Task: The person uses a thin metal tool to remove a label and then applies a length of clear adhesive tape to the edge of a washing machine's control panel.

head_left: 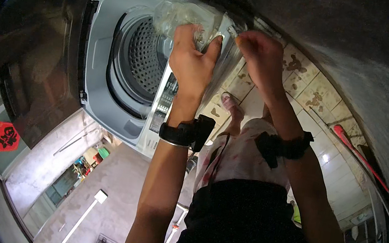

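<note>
Clear plastic film (pixel 171 11) looks only part-removed at a corner of the top-loading washing machine (pixel 99 59), your left fingers (pixel 214 47) grasping it, your right fingers (pixel 248 42) pinching its end.

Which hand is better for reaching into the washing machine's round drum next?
Probably your left hand: it's over the washing machine, nearer the drum. Your right hand is farther away, beyond the control panel.

The left hand (pixel 192 63) partly hides the crumpled clear plastic (pixel 169 13).
</note>
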Demonstrator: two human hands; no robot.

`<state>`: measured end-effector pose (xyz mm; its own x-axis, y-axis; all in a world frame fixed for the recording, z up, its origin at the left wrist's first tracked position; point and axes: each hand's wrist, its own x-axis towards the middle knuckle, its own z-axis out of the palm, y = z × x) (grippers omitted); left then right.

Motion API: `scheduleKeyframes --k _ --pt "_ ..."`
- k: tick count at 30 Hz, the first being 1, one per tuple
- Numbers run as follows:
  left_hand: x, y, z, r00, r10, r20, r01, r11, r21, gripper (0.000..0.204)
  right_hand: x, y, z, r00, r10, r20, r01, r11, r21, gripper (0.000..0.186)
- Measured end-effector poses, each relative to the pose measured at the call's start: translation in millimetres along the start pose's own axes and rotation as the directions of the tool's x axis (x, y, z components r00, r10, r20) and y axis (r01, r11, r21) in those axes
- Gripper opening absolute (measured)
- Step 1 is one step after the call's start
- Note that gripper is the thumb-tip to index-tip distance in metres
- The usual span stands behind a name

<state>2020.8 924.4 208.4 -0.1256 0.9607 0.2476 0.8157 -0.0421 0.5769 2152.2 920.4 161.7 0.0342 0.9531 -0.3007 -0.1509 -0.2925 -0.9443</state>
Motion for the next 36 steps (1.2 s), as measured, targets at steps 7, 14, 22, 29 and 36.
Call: scheduleKeyframes --k 7,14,22,29,36 --pt "-1.4 -0.2 -0.2 1.0 -0.007 0.005 0.007 1.0 -0.006 0.036 4.6 -1.0 7.7 0.998 -0.053 0.037 0.054 0.998 -0.029 0.018" --pt "-1.5 -14.8 1.7 0.986 -0.165 -0.002 0.16 0.958 -0.237 0.025 5.6 8.3 -3.5 0.999 -0.038 -0.037 0.038 0.999 -0.011 0.017" --pt "9.7 -2.3 -1.7 0.997 0.066 -0.04 -0.072 0.984 -0.164 0.019 0.3 7.6 -4.9 0.998 -0.055 -0.029 0.058 0.991 0.124 0.01" --pt "12.1 10.3 4.0 0.995 0.029 0.097 -0.026 0.999 -0.03 0.021 -8.5 21.2 -16.4 0.995 -0.089 -0.036 0.089 0.996 -0.009 0.008" --pt "11.7 1.8 -14.8 0.993 -0.047 0.105 0.046 0.999 0.006 0.023 -16.5 20.7 -16.6 0.999 0.037 0.022 -0.038 0.998 0.055 0.011"
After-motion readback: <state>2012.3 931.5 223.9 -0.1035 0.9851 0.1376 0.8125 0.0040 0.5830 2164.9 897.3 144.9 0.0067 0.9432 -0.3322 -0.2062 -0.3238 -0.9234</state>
